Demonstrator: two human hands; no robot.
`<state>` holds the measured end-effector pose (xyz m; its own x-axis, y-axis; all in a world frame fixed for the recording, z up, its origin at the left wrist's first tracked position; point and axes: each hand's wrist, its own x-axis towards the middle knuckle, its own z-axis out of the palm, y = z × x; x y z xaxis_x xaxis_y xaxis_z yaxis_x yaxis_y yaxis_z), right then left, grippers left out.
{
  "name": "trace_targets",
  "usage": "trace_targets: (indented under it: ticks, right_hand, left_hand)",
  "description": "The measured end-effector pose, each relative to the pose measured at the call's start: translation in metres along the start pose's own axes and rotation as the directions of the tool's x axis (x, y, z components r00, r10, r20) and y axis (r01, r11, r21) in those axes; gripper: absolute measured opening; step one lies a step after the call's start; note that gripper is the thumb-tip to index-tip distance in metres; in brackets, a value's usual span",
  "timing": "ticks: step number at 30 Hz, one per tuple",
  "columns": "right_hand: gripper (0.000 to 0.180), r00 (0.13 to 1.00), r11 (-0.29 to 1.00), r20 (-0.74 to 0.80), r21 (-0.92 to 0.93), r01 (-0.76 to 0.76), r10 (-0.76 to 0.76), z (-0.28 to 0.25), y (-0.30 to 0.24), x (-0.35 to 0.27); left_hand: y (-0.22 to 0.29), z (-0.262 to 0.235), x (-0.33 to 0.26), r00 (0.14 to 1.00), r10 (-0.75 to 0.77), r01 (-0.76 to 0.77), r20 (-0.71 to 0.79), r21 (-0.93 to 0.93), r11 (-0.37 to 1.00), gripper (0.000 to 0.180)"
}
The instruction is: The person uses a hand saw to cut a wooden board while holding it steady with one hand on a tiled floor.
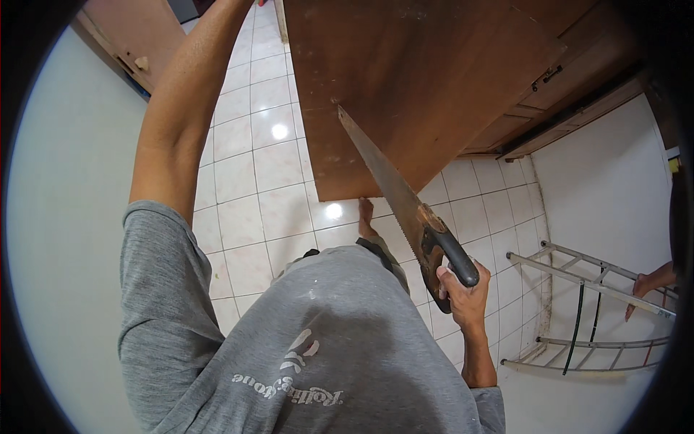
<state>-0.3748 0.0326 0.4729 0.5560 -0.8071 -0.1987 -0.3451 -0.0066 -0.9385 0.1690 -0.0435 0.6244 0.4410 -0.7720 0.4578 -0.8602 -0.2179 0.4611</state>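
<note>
Your right hand (468, 293) is closed around the black grip (454, 257) of the saw (390, 184), likely so the long blade won't wobble. The saw slants up and away from you, with its teeth on the left side and its tip over the big brown board (405, 79). I can't tell if the tip touches. The board is in front of you, maybe so you can reach it easily. Your left arm (181, 108) goes up past the top edge, so I can't tell what your left hand holds or how open it is. Your bare foot (367, 213) is on the tile floor (278, 210), by the board's near edge. A ladder (551, 270) is at your right, near another person's hand (641, 284).
</note>
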Motion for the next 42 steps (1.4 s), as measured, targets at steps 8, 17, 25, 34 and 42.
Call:
trace_targets:
  ticks: [8, 17, 25, 34, 42]
  right_hand:
    - [0.02, 1.0, 1.0, 0.007, 0.026, -0.013, 0.012, 0.002, 0.005, 0.004]
    - [0.017, 0.999, 0.998, -0.001, 0.052, -0.039, 0.039, -0.009, -0.027, 0.012]
    - [0.017, 1.0, 0.999, 0.012, -0.034, 0.0, 0.0, -0.02, -0.075, 0.014]
    - [0.015, 0.993, 0.999, -0.112, 0.012, 0.041, -0.039, -0.034, -0.114, -0.002]
    - [0.03, 0.942, 0.987, -0.305, 0.039, 0.159, -0.14, -0.047, -0.142, -0.023]
  left_hand:
    - [0.038, -0.012, -0.023, 0.982, -0.144, 0.15, 0.125, -0.041, 0.988, 0.04]
    - [0.032, -0.009, -0.018, 0.995, -0.055, 0.059, 0.078, -0.042, 0.997, 0.04]
    - [0.027, -0.01, -0.017, 0.997, -0.053, 0.051, 0.057, 0.021, 0.998, 0.044]
    - [0.007, -0.005, -0.003, 1.0, -0.01, 0.01, 0.014, -0.017, 1.0, 0.045]
    - [0.002, 0.0, 0.0, 0.999, 0.029, -0.029, 0.016, 0.014, 0.999, 0.046]
